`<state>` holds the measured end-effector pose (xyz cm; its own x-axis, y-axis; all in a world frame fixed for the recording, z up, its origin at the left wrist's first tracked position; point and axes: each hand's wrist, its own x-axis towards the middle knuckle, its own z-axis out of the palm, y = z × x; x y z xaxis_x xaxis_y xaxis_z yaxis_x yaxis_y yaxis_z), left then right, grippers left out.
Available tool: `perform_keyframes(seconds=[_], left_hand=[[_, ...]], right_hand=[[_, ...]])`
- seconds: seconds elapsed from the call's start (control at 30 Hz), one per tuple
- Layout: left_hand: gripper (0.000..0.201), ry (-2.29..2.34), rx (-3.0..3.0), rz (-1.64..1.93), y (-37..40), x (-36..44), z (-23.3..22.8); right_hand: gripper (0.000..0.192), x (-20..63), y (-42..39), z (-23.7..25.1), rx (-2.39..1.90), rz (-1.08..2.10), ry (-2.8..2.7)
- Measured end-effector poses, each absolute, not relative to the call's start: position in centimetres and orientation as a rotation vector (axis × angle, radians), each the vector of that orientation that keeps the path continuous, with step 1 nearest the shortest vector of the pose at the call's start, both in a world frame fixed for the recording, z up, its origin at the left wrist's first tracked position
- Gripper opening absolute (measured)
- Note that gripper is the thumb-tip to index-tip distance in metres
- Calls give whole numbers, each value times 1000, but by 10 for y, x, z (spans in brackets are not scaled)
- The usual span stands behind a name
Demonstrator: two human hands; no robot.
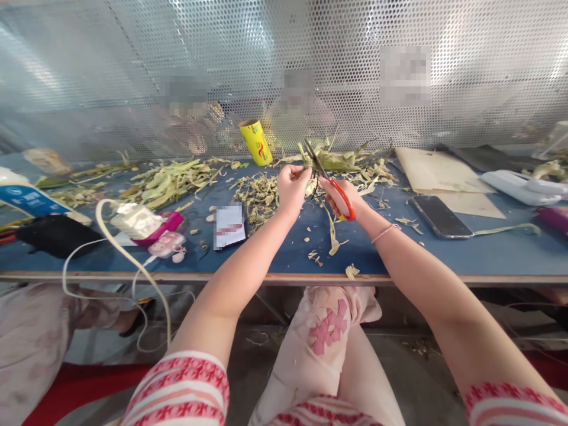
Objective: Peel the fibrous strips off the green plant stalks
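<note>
My right hand [344, 198] grips red-handled scissors [331, 180], their dark blades pointing up and left over the blue table [444, 254]. My left hand [291, 188] pinches a thin piece of dried plant stalk [309, 171] right at the blades. A heap of pale green dried leaves and stalks [341, 160] lies just behind both hands. Cut scraps [260, 195] are scattered under and left of my left hand.
A yellow roll [256, 142] stands at the back by the perforated metal screen. A phone [439, 216] and cardboard sheets [437, 171] lie right. Left are more leaves [171, 180], a pink packet [153, 225], white cables [119, 248] and a black object [55, 235]. Another person's leg [35, 331] is bottom left.
</note>
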<state>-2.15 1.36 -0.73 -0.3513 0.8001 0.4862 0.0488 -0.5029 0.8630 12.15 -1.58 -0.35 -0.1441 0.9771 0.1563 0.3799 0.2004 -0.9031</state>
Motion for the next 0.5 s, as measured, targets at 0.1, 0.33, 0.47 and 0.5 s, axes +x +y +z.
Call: perform_keyframes(seconds=[0.1,0.33,0.47,0.5], left_hand=[[19,1084,1317,1879,16,-23,-7],[16,1032,1312,1858,21,-24,-10],[16,1001,1282,1828,23,-25,-11],[17,1000,1277,1826,23,-25,-12]], right_hand=[[60,125,-16,0,-1332,838,-1716],[58,128,-14,2,-1384,653,-1795],[57,132,-9,0,-1378,724,-1760],[56,133,-7,-1,-1351,796,-1745]])
